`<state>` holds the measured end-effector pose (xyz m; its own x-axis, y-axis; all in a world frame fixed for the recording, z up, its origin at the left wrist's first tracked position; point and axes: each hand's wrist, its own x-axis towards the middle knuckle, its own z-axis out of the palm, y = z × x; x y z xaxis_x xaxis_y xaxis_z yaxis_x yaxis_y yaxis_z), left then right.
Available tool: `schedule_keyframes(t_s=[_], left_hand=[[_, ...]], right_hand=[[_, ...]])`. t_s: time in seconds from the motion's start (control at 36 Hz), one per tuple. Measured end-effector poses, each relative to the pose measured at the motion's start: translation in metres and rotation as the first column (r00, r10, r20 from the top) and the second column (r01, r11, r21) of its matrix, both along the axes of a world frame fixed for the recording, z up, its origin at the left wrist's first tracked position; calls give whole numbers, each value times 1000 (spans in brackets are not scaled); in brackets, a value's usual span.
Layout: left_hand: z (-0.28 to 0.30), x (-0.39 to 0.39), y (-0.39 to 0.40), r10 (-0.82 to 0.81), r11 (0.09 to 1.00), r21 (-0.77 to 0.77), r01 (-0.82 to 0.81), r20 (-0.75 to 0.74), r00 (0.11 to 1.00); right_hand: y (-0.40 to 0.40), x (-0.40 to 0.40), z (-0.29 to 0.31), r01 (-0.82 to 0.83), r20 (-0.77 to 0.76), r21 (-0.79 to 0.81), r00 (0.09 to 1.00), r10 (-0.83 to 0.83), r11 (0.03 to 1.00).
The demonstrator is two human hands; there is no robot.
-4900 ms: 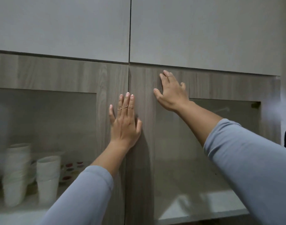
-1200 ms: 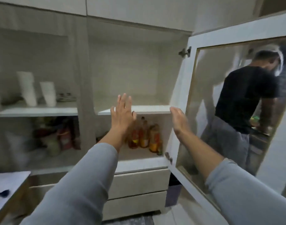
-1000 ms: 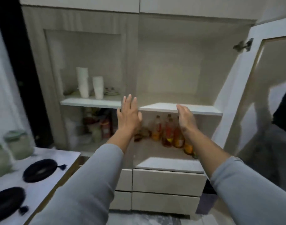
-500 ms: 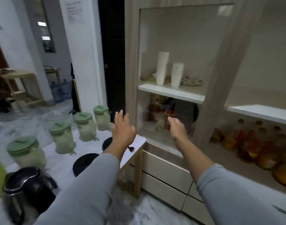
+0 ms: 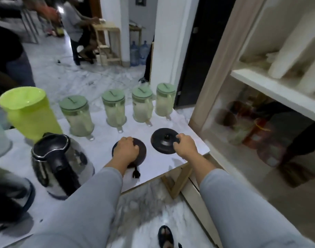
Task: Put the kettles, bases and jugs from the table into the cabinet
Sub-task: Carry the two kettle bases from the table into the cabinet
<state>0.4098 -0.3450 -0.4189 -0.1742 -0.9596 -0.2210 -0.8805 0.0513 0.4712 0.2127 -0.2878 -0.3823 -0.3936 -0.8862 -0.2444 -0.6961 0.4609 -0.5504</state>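
Note:
Two round black kettle bases lie on the white table (image 5: 99,147). My left hand (image 5: 126,147) is closed over the left base (image 5: 141,153), whose plug hangs at the near edge. My right hand (image 5: 185,144) grips the near right rim of the right base (image 5: 162,141). A steel kettle with a black handle (image 5: 60,161) stands at the near left. Another dark kettle (image 5: 8,194) sits blurred at the left edge. Several clear jugs with green lids (image 5: 115,110) line the far side. A lime-green jug (image 5: 27,110) stands at the left. The cabinet (image 5: 278,90) is on my right.
The cabinet shelf holds stacked white cups (image 5: 296,43), with jars and bottles (image 5: 256,133) below behind glass. People sit or stand in the room beyond (image 5: 78,27). Water bottles (image 5: 138,52) stand by a white pillar. My sandalled foot (image 5: 164,237) is on the marble floor.
I opened the cabinet's right door, then turned left from it to the table. Both hands came down from mid-air and closed on the two black bases.

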Motion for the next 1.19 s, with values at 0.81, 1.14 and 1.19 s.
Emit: schedule_keyframes(t_s=[0.81,1.14,1.19], left_hand=[[-63,-42,-65,334,913,158,-377,240,911],[-38,-48,-67,222,964,77,-255,296,929],[-32,-48,-67,195,974,51,-220,300,934]], right_hand=[[-148,-58,-99,-424,-213,245,854,475,872],[-135,-57,-78,-351,-201,186,901,385,918],[-129,-56,-72,-332,-222,177,904,366,927]])
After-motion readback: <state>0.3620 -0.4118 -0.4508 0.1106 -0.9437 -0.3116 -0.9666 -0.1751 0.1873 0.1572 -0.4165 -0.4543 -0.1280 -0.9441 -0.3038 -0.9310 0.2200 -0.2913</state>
